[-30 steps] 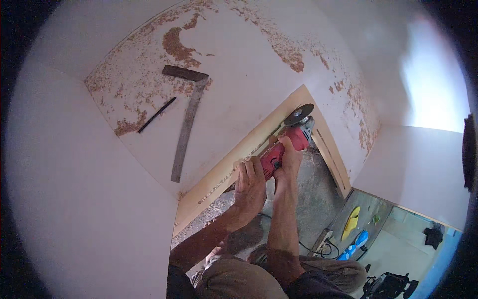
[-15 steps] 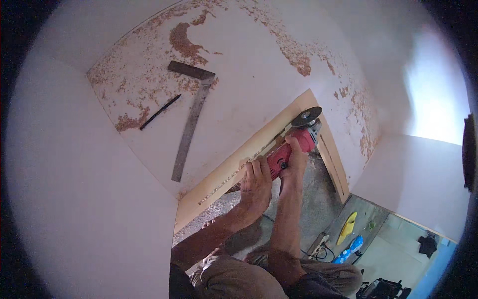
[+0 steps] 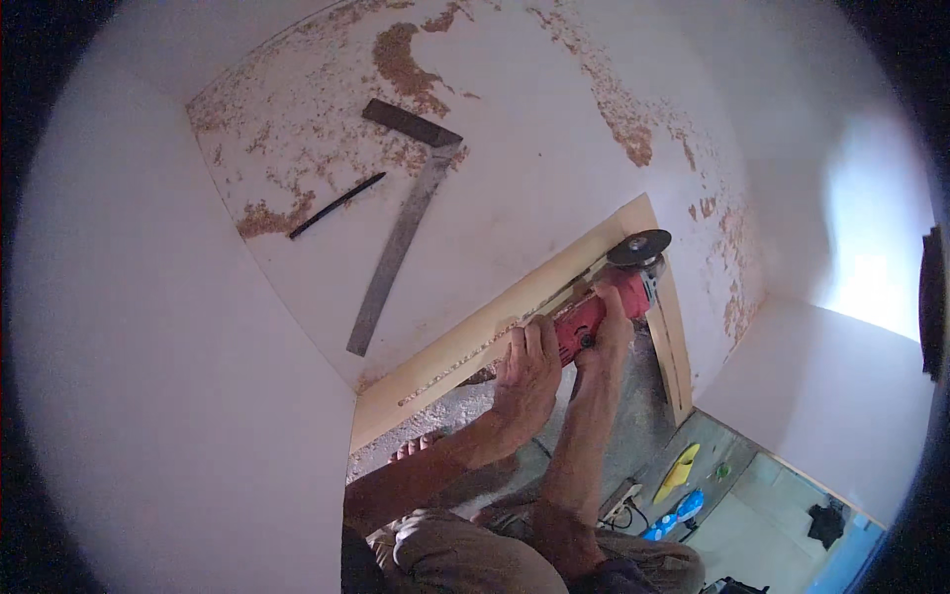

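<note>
Both hands (image 3: 531,371) clasp a red angle grinder (image 3: 576,330), any lettering on it too blurred to read.

The grinder (image 3: 578,334) is in both hands, the right hand (image 3: 612,319) around its body, the left hand (image 3: 532,358) at its rear end; its disc (image 3: 633,247) is at its far end. Left of the grinder runs an edge strip (image 3: 381,421), and right of it a second strip (image 3: 674,361). Farther left of the grinder, a square (image 3: 396,257) and then a pencil (image 3: 336,206) lie on the panel (image 3: 515,218). Sawdust (image 3: 406,64) lies beyond the grinder. On the floor (image 3: 641,426), to the grinder's near right, lies a slipper (image 3: 678,473).
</note>
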Demonstrator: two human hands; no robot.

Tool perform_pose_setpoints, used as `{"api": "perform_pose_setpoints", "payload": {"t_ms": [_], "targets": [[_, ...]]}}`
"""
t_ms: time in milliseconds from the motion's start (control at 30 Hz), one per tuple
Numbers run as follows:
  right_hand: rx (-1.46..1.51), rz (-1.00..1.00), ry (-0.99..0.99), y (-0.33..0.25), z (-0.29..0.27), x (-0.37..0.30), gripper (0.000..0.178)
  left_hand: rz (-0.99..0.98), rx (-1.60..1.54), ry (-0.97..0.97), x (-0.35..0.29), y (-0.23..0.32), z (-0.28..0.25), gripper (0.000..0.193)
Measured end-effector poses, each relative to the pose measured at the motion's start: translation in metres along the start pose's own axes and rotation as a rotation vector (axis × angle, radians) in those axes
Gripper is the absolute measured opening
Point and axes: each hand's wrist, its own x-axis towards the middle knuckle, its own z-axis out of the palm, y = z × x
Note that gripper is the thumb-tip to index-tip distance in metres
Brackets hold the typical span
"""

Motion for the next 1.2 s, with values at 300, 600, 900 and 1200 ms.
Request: {"api": "perform_pose_setpoints", "payload": {"t_ms": [300,600,900,1200], "targets": [[-0.054,0.084,0.049,-0.020,0.014,-0.017,0.034,0.004,0.064,0.040,0.003,0.002,0.003,0.060],[-0.094,0.081,-0.015,-0.021,0.008,-0.009,0.033,-0.027,0.010,-0.033,0.007,0.007,0.010,0.067],[-0.059,0.055,-0.088,-0.016,-0.001,0.008,0.033,-0.001,-0.102,-0.004,0.009,0.007,0.011,0.072],[-0.127,0.088,-0.028,-0.019,-0.001,0.010,0.034,-0.013,-0.129,0.024,0.010,0.008,0.014,0.074]]}}
